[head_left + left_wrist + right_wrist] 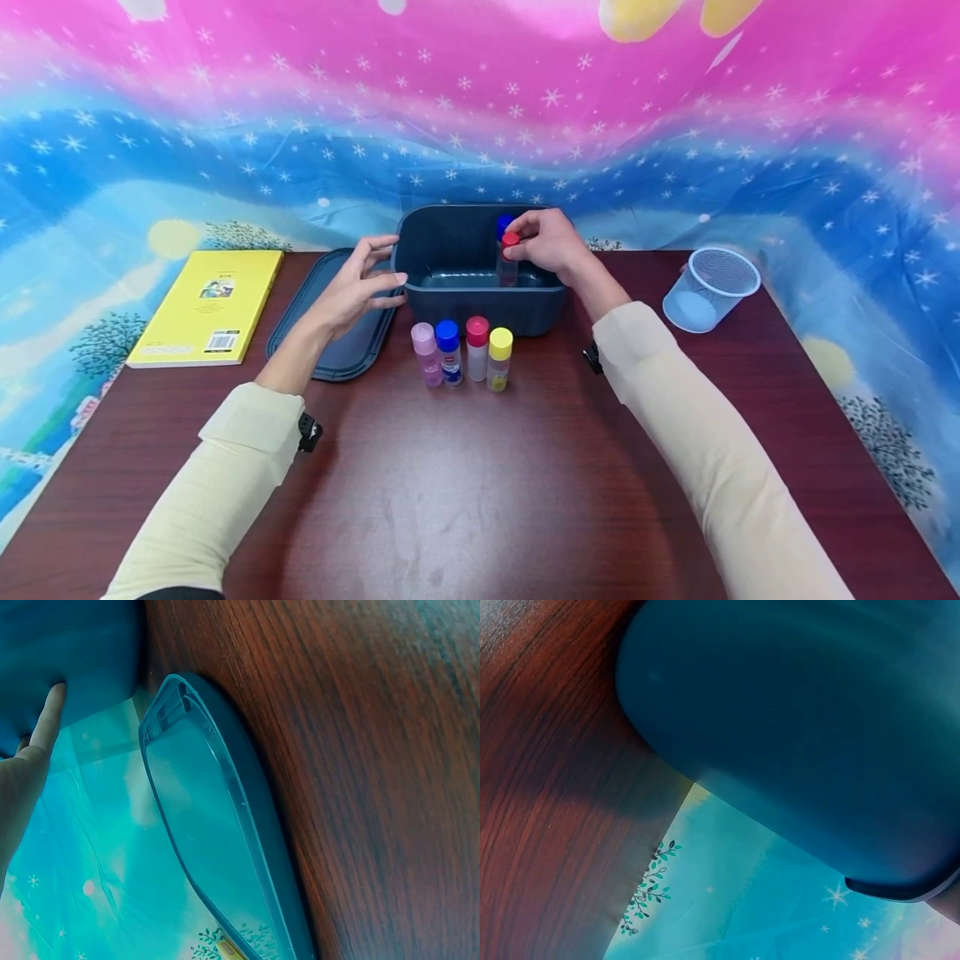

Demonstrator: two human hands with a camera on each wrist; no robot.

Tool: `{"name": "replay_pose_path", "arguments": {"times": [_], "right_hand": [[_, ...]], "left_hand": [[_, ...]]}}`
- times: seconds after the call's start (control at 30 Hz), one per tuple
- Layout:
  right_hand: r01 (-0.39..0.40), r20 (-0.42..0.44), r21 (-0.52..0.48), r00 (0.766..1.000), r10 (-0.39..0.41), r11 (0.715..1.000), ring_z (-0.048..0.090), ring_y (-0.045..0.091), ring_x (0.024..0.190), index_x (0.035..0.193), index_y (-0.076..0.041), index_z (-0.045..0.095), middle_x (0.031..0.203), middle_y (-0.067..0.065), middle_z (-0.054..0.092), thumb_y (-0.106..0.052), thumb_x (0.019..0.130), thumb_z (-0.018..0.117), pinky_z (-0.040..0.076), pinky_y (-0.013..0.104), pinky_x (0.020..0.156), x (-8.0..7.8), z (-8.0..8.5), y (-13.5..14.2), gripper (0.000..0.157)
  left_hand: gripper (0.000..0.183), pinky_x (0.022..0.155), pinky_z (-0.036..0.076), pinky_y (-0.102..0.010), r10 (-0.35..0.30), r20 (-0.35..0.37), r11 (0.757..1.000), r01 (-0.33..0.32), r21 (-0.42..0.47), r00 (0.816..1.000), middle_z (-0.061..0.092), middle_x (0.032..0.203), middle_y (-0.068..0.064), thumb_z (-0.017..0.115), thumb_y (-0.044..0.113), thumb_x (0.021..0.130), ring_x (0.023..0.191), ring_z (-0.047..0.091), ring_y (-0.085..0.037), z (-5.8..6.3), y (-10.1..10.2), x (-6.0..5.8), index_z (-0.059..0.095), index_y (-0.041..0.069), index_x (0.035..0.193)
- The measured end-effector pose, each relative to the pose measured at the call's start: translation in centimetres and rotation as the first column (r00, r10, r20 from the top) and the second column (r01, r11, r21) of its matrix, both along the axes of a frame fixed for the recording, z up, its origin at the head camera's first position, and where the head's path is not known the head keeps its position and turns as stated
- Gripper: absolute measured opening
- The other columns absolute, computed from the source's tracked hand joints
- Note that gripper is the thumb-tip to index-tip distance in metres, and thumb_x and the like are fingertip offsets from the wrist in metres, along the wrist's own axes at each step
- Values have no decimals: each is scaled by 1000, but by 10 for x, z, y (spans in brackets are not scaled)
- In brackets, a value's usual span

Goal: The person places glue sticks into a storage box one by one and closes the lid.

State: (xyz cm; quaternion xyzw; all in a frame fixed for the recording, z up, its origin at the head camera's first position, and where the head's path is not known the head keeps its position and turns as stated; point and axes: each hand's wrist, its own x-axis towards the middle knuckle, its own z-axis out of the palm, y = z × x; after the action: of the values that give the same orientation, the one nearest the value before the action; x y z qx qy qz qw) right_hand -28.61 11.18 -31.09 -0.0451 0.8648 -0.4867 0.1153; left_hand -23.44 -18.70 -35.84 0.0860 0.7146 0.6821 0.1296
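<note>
A dark blue plastic bin point(480, 310) stands at the back middle of the wooden table. My right hand point(542, 240) is over the bin and pinches the red cap of a small clear bottle point(509, 260) held upright inside it; a blue-capped bottle point(503, 225) shows just behind. My left hand point(358, 282) has straight fingers touching the bin's left wall point(75, 652). In front of the bin stand several small bottles in a row: pink cap point(427, 354), blue cap point(449, 352), red cap point(477, 347), yellow cap point(498, 358). The right wrist view shows only the bin's outer wall point(802, 742).
The bin's dark lid point(337, 321) lies flat to the left, also seen as the lid point(217, 825) in the left wrist view. A yellow book point(210, 305) lies at far left. A clear plastic cup point(709, 289) lies tilted at right. A colourful cloth hangs behind the table.
</note>
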Motion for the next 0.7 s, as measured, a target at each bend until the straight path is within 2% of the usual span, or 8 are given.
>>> {"name": "replay_pose_path", "arguments": {"times": [0.3,0.53,0.7], "right_hand": [[30,23,50,999,-31,998,55,30,113,124,-3,65,121,15,60,-3,94,71,52,41,97,1,1,-2,31],[57,10,3,998,-57,998,57,29,114,126,-1,64,123,15,61,-3,94,72,52,39,98,2,2,-2,34],[69,-32,-35,997,-70,997,60,28,115,127,0,63,126,15,63,-5,93,73,51,38,100,3,3,-1,36]], "left_hand": [[70,108,41,-58,-8,2,1000,8,6,1000,13,164,-13,62,17,100,140,37,-43,-1,0,0,21,14,157],[71,108,42,-58,-4,3,1000,4,6,1000,14,164,-13,63,17,100,140,38,-44,-1,0,1,21,14,157],[71,108,41,-58,-4,3,1000,4,9,1000,13,164,-14,63,17,100,140,37,-45,1,0,0,21,14,157]]}}
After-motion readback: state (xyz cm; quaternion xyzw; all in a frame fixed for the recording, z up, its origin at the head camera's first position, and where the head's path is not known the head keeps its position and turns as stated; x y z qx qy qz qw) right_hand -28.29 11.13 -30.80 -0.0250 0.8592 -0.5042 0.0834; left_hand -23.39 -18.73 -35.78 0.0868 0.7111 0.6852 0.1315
